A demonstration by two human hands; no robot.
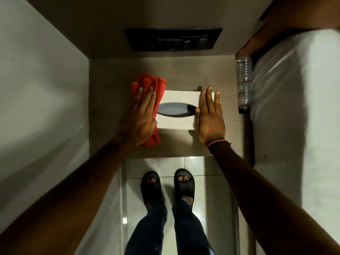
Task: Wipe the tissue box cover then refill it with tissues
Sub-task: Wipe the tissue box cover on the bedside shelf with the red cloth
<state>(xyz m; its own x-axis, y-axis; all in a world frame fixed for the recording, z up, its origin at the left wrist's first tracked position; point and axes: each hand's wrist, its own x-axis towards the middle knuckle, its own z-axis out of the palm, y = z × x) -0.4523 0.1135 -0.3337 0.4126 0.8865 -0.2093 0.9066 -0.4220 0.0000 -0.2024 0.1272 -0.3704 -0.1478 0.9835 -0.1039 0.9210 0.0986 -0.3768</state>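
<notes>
Straight-fingered left hand presses one red cloth, right hand — also flat — one tissue box cover

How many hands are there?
2. The left hand presses the red cloth at the left end of the tissue box cover; the right hand lies flat on its right end.

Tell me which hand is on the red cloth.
The left hand: it lies flat on the red cloth at the left end of the tissue box cover. The right hand rests bare on the cover's right end.
</notes>
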